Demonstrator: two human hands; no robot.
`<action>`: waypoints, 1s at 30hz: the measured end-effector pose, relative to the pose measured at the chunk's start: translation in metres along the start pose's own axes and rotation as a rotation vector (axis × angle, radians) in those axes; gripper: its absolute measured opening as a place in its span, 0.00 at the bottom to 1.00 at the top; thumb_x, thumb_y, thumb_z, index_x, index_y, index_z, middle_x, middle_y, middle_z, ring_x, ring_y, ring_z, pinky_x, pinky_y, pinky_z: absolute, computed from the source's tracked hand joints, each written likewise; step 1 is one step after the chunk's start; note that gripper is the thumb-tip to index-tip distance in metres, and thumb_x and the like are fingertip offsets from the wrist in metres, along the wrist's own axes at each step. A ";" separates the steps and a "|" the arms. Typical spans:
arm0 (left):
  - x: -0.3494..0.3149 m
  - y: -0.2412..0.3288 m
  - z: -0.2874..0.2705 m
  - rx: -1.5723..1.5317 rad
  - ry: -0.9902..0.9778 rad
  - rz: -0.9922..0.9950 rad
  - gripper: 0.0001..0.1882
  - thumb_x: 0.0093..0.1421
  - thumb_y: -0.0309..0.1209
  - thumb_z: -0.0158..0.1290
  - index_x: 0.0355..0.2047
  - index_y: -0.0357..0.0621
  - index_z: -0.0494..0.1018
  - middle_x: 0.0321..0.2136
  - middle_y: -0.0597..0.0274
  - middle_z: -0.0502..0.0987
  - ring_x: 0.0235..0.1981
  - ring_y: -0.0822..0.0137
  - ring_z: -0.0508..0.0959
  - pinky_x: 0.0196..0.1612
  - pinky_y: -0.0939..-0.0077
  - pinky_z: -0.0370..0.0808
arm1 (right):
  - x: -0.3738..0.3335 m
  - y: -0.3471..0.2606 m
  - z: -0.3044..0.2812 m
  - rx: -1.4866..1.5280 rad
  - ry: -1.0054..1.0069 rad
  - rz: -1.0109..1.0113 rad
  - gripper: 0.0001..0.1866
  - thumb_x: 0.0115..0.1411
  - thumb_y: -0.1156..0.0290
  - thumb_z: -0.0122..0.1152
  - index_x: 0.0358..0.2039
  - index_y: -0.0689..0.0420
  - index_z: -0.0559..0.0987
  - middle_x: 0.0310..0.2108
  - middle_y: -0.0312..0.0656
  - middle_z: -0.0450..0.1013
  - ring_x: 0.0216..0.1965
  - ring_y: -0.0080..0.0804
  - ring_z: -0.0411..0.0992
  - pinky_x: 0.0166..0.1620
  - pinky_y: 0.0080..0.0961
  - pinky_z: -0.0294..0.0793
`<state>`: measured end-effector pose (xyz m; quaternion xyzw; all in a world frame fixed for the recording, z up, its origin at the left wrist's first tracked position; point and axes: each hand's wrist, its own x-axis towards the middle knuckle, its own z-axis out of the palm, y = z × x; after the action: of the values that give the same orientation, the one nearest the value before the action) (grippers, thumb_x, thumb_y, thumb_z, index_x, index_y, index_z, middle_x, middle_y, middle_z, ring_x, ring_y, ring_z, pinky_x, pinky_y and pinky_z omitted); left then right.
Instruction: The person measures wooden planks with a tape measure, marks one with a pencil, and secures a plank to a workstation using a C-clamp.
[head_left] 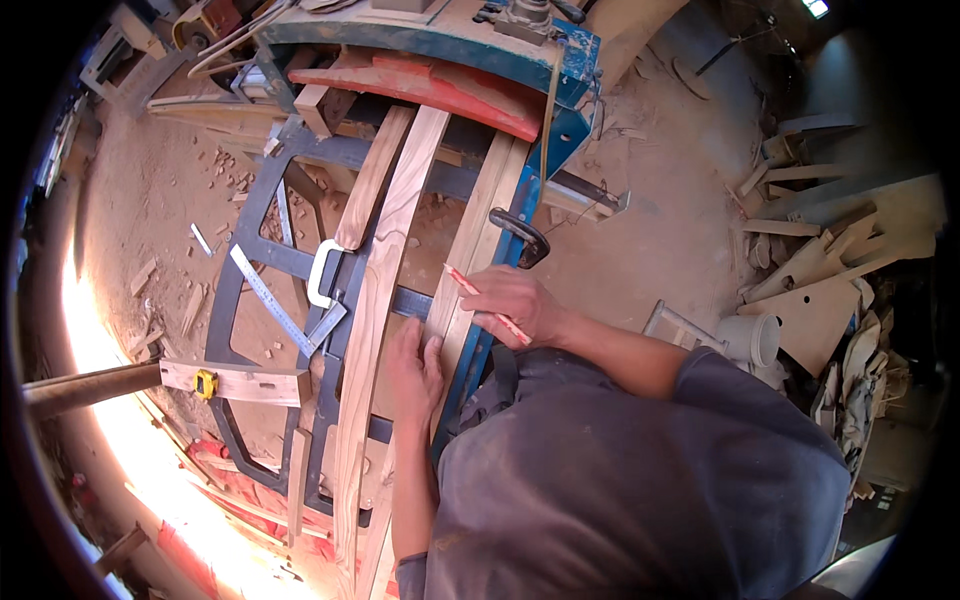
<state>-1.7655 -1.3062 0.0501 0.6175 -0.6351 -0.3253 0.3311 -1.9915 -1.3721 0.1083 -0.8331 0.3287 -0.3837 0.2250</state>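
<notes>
My right hand (515, 305) pinches a red-and-white pencil (462, 281), its tip pointing up and to the left. That hand is over a pale wooden board (478, 220) lying lengthwise on a blue metal frame. At the left edge of the same board is my left hand (415, 372), thumb on top and fingers along the side, gripping it. Left of that hand runs a longer board with dark wavy grain (385, 260). A shorter wooden strip (373, 180) lies beside it, with a white C-shaped clamp (322, 272) at its near end.
A black clamp (522, 236) juts out beside my right hand. A metal square (272, 302) rests on the dark frame (225, 320). A yellow tape measure (205, 384) sits on a wooden block. Blue-and-red machinery (430, 85) stands ahead; wood scraps (820, 260) and a white bucket (752, 340) are right.
</notes>
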 end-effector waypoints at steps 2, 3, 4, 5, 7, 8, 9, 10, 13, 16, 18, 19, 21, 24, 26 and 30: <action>0.028 0.010 0.010 0.044 -0.037 0.006 0.22 0.67 0.34 0.54 0.55 0.30 0.73 0.51 0.38 0.77 0.52 0.42 0.76 0.58 0.56 0.71 | -0.011 0.012 -0.026 0.055 0.006 0.045 0.08 0.52 0.73 0.65 0.35 0.57 0.81 0.31 0.46 0.76 0.33 0.46 0.76 0.39 0.36 0.73; 0.043 0.013 0.016 0.069 -0.057 0.009 0.22 0.68 0.36 0.53 0.54 0.30 0.73 0.51 0.37 0.77 0.52 0.41 0.76 0.58 0.57 0.71 | -0.017 0.019 -0.038 0.070 -0.016 0.054 0.07 0.52 0.73 0.65 0.33 0.57 0.81 0.30 0.45 0.75 0.32 0.45 0.75 0.38 0.36 0.73; 0.061 0.012 0.026 0.047 -0.066 -0.021 0.22 0.69 0.37 0.52 0.54 0.30 0.74 0.49 0.38 0.78 0.49 0.44 0.77 0.55 0.59 0.72 | -0.023 0.024 -0.053 0.083 -0.035 0.065 0.06 0.52 0.73 0.65 0.32 0.57 0.81 0.28 0.45 0.74 0.30 0.45 0.74 0.36 0.36 0.72; 0.078 0.006 0.040 0.024 -0.079 -0.052 0.23 0.70 0.39 0.51 0.53 0.30 0.74 0.46 0.40 0.79 0.46 0.47 0.79 0.53 0.61 0.73 | -0.031 0.031 -0.068 0.095 -0.055 0.079 0.05 0.51 0.74 0.65 0.30 0.57 0.80 0.26 0.44 0.73 0.29 0.44 0.73 0.35 0.36 0.71; 0.112 0.011 0.059 -0.043 -0.133 -0.143 0.24 0.71 0.43 0.50 0.53 0.30 0.75 0.40 0.45 0.80 0.41 0.55 0.79 0.49 0.65 0.74 | -0.049 0.051 -0.094 0.067 -0.015 0.127 0.03 0.51 0.73 0.66 0.26 0.56 0.80 0.23 0.42 0.71 0.25 0.43 0.71 0.31 0.36 0.69; 0.129 0.017 0.068 -0.089 -0.172 -0.207 0.25 0.71 0.44 0.50 0.52 0.30 0.76 0.37 0.49 0.80 0.39 0.59 0.78 0.47 0.68 0.73 | -0.058 0.060 -0.107 0.067 0.027 0.164 0.04 0.52 0.72 0.66 0.24 0.56 0.79 0.21 0.41 0.70 0.25 0.42 0.71 0.31 0.37 0.69; 0.143 0.021 0.075 -0.131 -0.202 -0.280 0.27 0.72 0.46 0.50 0.52 0.30 0.76 0.34 0.53 0.79 0.36 0.64 0.77 0.45 0.70 0.73 | -0.066 0.072 -0.119 0.076 0.064 0.196 0.05 0.52 0.71 0.66 0.23 0.55 0.79 0.20 0.41 0.69 0.24 0.42 0.71 0.30 0.37 0.68; 0.157 0.007 0.082 -0.164 -0.292 -0.337 0.29 0.72 0.50 0.49 0.47 0.30 0.77 0.27 0.64 0.74 0.32 0.73 0.70 0.39 0.75 0.70 | -0.074 0.086 -0.132 0.078 0.117 0.259 0.06 0.53 0.71 0.66 0.23 0.56 0.79 0.20 0.41 0.69 0.24 0.43 0.70 0.29 0.37 0.68; 0.176 0.008 0.101 -0.103 -0.406 -0.547 0.28 0.72 0.51 0.48 0.36 0.33 0.77 0.23 0.69 0.70 0.28 0.75 0.67 0.33 0.75 0.67 | -0.103 0.125 -0.175 0.069 0.246 0.453 0.08 0.58 0.70 0.65 0.24 0.58 0.78 0.21 0.43 0.69 0.24 0.44 0.70 0.29 0.37 0.68; 0.182 0.037 0.117 -0.130 -0.318 -0.554 0.28 0.72 0.54 0.47 0.21 0.46 0.67 0.17 0.76 0.61 0.22 0.78 0.58 0.25 0.77 0.55 | -0.121 0.166 -0.224 0.029 0.358 0.635 0.11 0.63 0.69 0.62 0.26 0.61 0.78 0.21 0.45 0.69 0.23 0.42 0.70 0.29 0.36 0.68; 0.179 0.036 0.114 -0.098 -0.315 -0.591 0.30 0.71 0.56 0.46 0.19 0.49 0.64 0.16 0.77 0.59 0.21 0.79 0.56 0.24 0.76 0.52 | -0.129 0.190 -0.247 0.077 0.424 0.755 0.12 0.65 0.68 0.61 0.28 0.63 0.77 0.21 0.45 0.69 0.23 0.37 0.69 0.29 0.34 0.68; 0.179 0.033 0.110 -0.082 -0.340 -0.621 0.28 0.72 0.54 0.46 0.22 0.46 0.66 0.17 0.76 0.60 0.22 0.78 0.57 0.25 0.76 0.55 | -0.132 0.203 -0.256 0.097 0.437 0.810 0.13 0.66 0.68 0.60 0.28 0.64 0.77 0.21 0.44 0.68 0.23 0.34 0.68 0.29 0.32 0.67; 0.182 0.038 0.106 -0.056 -0.390 -0.688 0.25 0.74 0.49 0.45 0.28 0.40 0.69 0.20 0.74 0.61 0.25 0.78 0.60 0.28 0.76 0.59 | -0.133 0.227 -0.270 0.137 0.454 0.924 0.14 0.68 0.67 0.59 0.29 0.64 0.78 0.21 0.42 0.67 0.24 0.28 0.67 0.29 0.29 0.66; 0.185 0.026 0.108 -0.096 -0.408 -0.641 0.22 0.75 0.48 0.44 0.30 0.43 0.67 0.24 0.74 0.60 0.29 0.78 0.58 0.31 0.77 0.59 | -0.126 0.261 -0.277 0.183 0.512 0.946 0.14 0.69 0.67 0.58 0.30 0.65 0.78 0.22 0.41 0.67 0.24 0.25 0.65 0.29 0.27 0.65; 0.183 0.025 0.109 -0.133 -0.369 -0.618 0.21 0.74 0.48 0.45 0.35 0.42 0.72 0.27 0.72 0.68 0.31 0.75 0.65 0.36 0.76 0.65 | -0.116 0.273 -0.279 0.168 0.512 0.931 0.13 0.69 0.68 0.58 0.32 0.65 0.78 0.22 0.41 0.67 0.24 0.26 0.65 0.29 0.27 0.66; 0.174 0.015 0.096 -0.003 -0.389 -0.651 0.23 0.72 0.49 0.48 0.43 0.39 0.77 0.33 0.67 0.71 0.37 0.72 0.66 0.43 0.71 0.67 | -0.091 0.293 -0.275 0.124 0.473 0.884 0.11 0.68 0.69 0.59 0.34 0.66 0.78 0.23 0.41 0.69 0.24 0.27 0.67 0.29 0.27 0.67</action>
<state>-1.8558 -1.4798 0.0108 0.7133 -0.4560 -0.5255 0.0842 -2.3623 -1.5406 0.0460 -0.4898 0.6685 -0.4488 0.3344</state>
